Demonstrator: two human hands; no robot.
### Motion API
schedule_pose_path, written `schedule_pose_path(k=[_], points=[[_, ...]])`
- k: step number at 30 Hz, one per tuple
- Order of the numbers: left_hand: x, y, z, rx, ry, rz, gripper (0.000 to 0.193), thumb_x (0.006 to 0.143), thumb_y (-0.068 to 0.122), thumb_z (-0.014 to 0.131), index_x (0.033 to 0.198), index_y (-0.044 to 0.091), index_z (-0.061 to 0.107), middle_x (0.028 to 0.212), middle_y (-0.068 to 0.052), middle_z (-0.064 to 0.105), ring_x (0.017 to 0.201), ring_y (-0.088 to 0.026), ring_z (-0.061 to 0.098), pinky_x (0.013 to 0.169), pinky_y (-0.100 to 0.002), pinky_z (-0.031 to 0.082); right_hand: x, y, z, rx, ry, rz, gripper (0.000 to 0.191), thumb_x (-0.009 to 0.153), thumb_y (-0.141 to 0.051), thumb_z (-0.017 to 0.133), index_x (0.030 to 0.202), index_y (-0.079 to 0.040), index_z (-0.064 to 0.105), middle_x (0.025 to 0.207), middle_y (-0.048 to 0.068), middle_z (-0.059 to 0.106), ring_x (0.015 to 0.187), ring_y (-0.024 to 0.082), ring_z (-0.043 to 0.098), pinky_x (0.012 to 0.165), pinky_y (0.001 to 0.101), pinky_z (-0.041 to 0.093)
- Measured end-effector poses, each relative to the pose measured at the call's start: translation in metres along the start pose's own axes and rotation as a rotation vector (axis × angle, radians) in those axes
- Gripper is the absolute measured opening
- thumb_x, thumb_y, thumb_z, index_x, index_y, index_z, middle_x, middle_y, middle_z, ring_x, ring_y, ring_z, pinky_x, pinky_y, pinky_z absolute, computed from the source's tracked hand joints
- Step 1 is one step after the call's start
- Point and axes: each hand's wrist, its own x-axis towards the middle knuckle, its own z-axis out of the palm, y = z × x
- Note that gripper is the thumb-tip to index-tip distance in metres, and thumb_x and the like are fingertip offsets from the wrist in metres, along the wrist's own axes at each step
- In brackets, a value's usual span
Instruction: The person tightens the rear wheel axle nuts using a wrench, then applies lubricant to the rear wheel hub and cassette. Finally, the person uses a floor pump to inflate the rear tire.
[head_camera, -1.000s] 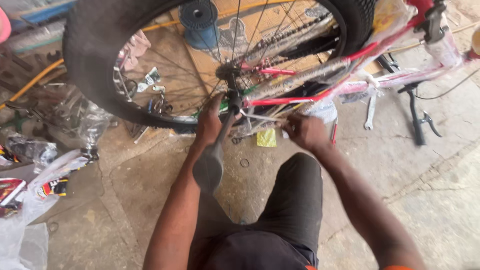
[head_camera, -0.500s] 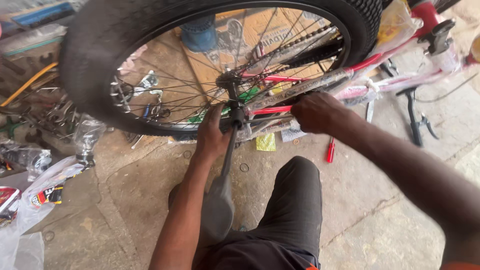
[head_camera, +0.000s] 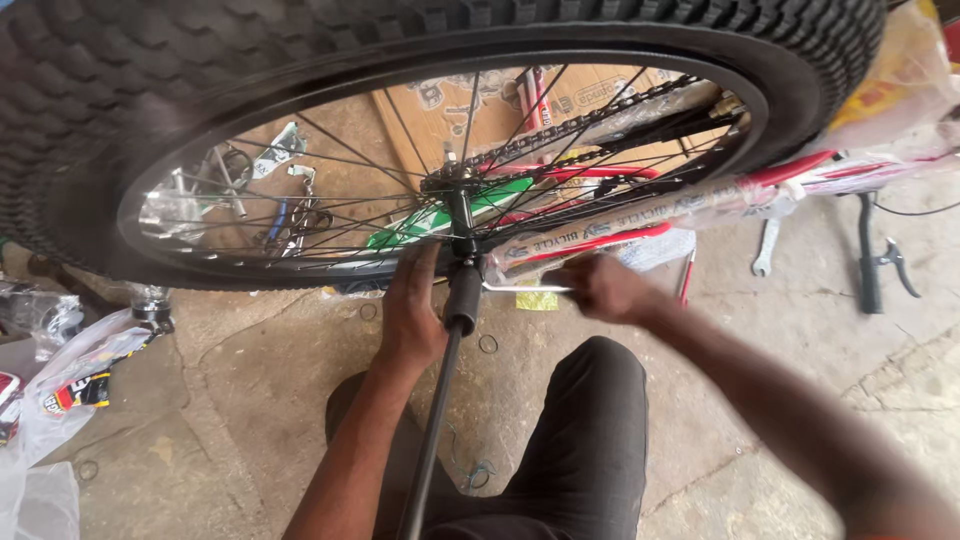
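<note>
Head cam, looking down: left hand (head_camera: 412, 318) is pressed flat beside the long black socket wrench (head_camera: 440, 400), not curled round it; its long axis runs up to the axle nut at the hub (head_camera: 460, 183) of the black spoked bicycle wheel (head_camera: 440, 60); right hand (head_camera: 603, 288) is closed round a thin silver spanner (head_camera: 520, 288) lying sideways, pointing left at the axle, so the right is the working one; compared with half a second back, the right hand has dropped lower and the wheel sits closer.
</note>
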Motion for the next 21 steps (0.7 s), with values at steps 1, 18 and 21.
schedule_pose_path(k=[1, 18, 21], points=[[-0.001, -0.002, 0.001, 0.010, 0.009, 0.012, 0.079, 0.075, 0.007, 0.083, 0.145, -0.005, 0.048, 0.139, -0.032, 0.055, 0.130, -0.049, 0.055, 0.111, -0.051, 0.046, 0.000, 0.001, 0.028, 0.031, 0.021, 0.104, 0.033, 0.092, -0.014, 0.064, 0.125, -0.013, 0.067, 0.122, 0.012, 0.074, 0.108, 0.033, 0.072, 0.088, 0.0408, 0.060], [0.021, 0.018, -0.010, -0.130, -0.105, -0.195, 0.077, 0.084, 0.031, 0.084, 0.146, 0.003, 0.048, 0.136, -0.025, 0.063, 0.123, -0.042, 0.064, 0.102, -0.046, 0.052, 0.039, -0.087, 0.041, 0.186, 0.484, 0.333, 0.024, 0.109, -0.029, 0.059, 0.105, -0.006, 0.066, 0.083, 0.014, 0.063, 0.071, 0.034, 0.062, 0.062, 0.0453, 0.046], [0.016, 0.013, -0.009, -0.092, -0.139, -0.267, 0.080, 0.083, 0.035, 0.083, 0.148, 0.006, 0.048, 0.137, -0.024, 0.062, 0.123, -0.041, 0.063, 0.103, -0.046, 0.050, 0.042, -0.090, -0.003, -0.150, 0.307, 0.330, 0.027, 0.102, -0.033, 0.058, 0.104, -0.009, 0.070, 0.081, 0.013, 0.067, 0.060, 0.034, 0.062, 0.050, 0.0457, 0.044]])
